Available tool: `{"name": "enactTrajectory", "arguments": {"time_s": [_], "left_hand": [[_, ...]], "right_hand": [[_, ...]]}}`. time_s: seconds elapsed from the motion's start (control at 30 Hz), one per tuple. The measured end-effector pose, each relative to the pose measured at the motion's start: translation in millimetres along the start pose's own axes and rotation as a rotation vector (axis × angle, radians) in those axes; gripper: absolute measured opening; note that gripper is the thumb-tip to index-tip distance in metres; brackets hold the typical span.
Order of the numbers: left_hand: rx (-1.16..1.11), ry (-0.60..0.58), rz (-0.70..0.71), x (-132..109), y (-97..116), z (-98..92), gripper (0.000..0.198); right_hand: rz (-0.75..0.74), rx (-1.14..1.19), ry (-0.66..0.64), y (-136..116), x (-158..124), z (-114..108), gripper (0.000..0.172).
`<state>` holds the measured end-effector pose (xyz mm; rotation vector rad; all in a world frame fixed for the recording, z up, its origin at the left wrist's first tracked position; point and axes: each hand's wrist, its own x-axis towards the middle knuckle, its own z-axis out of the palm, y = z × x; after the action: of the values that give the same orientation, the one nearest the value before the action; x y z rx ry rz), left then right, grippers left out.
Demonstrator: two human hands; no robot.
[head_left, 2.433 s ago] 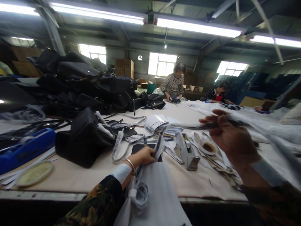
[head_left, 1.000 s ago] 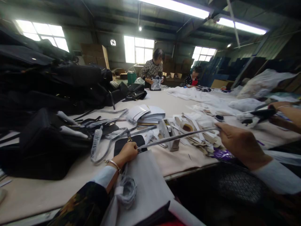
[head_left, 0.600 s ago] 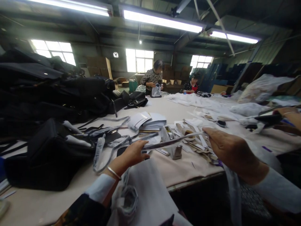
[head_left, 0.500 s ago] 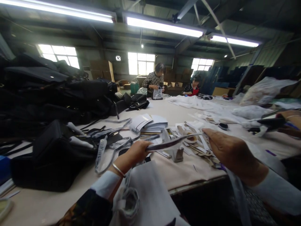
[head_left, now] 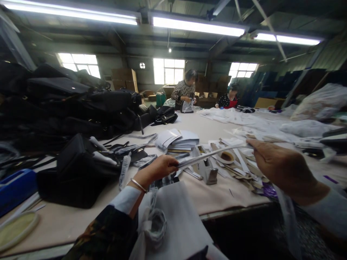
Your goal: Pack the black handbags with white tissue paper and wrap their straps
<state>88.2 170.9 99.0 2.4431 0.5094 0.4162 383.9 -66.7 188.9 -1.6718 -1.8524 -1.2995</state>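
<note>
My left hand [head_left: 160, 168] is closed on one end of a long strap in a clear plastic sleeve [head_left: 211, 154]. My right hand [head_left: 279, 167] pinches the other end, so the strap stretches level between them above the table [head_left: 81, 213]. A white dust bag [head_left: 176, 224] lies under my left forearm at the table's near edge. A black handbag [head_left: 78, 173] sits just left of my left hand. A tape dispenser [head_left: 207, 169] stands below the strap.
A high pile of black bags [head_left: 67, 101] fills the left side. A stack of white cards [head_left: 179, 139], paper strips and a tape roll [head_left: 227, 156] lie mid-table. A blue object [head_left: 15, 187] sits far left. Two people [head_left: 185, 90] work at the far end.
Both hands have kept their hold on the strap and lifted it slightly off the table. The view has swung a little to the left.
</note>
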Motion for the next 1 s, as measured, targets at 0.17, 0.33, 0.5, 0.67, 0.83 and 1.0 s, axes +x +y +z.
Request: {"name": "enactTrajectory", "arguments": {"time_s": [0.17,0.33,0.5,0.67,0.83,1.0], "left_hand": [[0.275,0.153,0.086,-5.2,-4.7,18.0,0.042],[0.261,0.152,-0.030,-12.1,-16.8,33.3,0.032],[0.169,0.240,-0.125,-6.4,-16.4,31.0,0.034],[0.109,0.272,-0.218,-5.9,-23.9,23.0,0.029],[0.018,0.333,-0.100,-8.5,-1.7,14.6,0.067],[0.095,0.294,0.140,2.5,44.2,11.3,0.067]], "right_hand": [[0.019,0.058,-0.018,-13.4,3.2,-8.6,0.035],[-0.039,0.073,0.034,-23.3,4.6,-9.6,0.030],[-0.030,0.075,0.026,-21.6,1.8,-1.7,0.033],[-0.116,0.047,0.011,-20.4,-2.6,5.5,0.037],[-0.094,0.045,0.035,-27.3,4.0,10.1,0.036],[-0.068,0.067,0.023,-38.9,14.2,13.9,0.036]]}}
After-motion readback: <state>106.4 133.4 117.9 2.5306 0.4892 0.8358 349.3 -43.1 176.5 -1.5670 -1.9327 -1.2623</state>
